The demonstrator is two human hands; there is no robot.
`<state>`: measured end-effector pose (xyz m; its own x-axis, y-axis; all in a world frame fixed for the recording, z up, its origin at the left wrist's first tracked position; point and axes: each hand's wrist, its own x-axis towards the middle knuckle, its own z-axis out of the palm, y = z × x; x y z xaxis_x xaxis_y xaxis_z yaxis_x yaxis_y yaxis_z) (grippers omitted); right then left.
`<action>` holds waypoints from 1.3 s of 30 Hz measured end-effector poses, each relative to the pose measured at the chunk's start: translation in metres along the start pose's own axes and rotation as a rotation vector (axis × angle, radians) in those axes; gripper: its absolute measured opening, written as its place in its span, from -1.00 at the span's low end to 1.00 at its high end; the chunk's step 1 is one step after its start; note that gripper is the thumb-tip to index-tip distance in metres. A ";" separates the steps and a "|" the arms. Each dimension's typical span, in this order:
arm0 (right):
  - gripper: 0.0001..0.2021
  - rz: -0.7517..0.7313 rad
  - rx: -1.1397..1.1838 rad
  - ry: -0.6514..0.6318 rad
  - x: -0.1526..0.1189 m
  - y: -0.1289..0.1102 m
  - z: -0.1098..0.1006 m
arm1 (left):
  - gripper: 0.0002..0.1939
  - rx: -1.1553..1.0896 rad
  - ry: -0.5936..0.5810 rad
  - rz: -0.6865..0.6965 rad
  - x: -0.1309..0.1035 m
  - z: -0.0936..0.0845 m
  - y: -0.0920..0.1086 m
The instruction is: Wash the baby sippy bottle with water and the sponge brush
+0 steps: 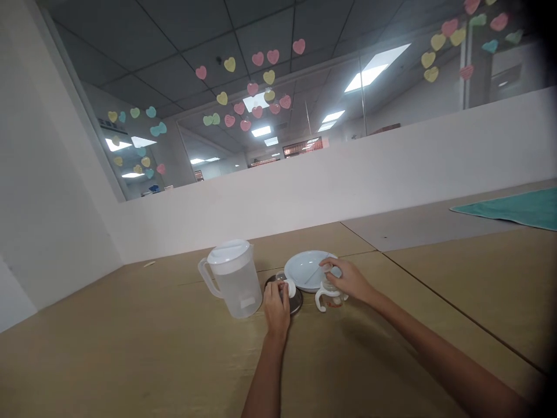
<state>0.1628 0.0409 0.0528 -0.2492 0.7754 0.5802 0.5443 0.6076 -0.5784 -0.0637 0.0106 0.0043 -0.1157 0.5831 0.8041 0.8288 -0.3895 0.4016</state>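
My left hand (pixel 276 302) is closed around a small white round piece (pixel 289 288), which looks like a bottle collar. It is above a dark round dish (pixel 296 303), and a clear rounded piece (pixel 281 275) shows just behind the fingers. My right hand (pixel 343 277) pinches the top of a clear baby bottle (pixel 334 295) with white curved handles (pixel 321 301). The bottle appears upright on the table; exactly what the fingertips grip at its top is too small to tell. Behind both hands lies a pale blue-white plate (pixel 303 268) with a thin stick-like item on it.
A translucent pitcher (pixel 240 287) with a white lid and handle stands left of my left hand. A teal cloth (pixel 517 208) lies at the far right of the wooden table (pixel 174 348). Beyond it runs a low white wall (pixel 304 194) topped with glass.
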 end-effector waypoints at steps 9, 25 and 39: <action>-0.55 -0.414 0.000 0.056 -0.019 -0.006 0.012 | -0.80 -0.196 0.061 0.086 0.003 0.013 0.042; -0.63 -0.692 -0.161 0.496 -0.026 -0.014 0.024 | -0.71 -0.530 0.046 -0.151 0.018 0.025 0.092; -0.65 -0.725 -0.075 0.554 -0.027 -0.035 0.028 | -0.64 -0.989 -0.210 -0.277 0.032 0.022 0.086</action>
<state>0.1284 0.0036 0.0411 -0.1409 0.0037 0.9900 0.4598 0.8859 0.0621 0.0162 0.0114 0.0547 -0.0575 0.8161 0.5750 -0.0404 -0.5774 0.8155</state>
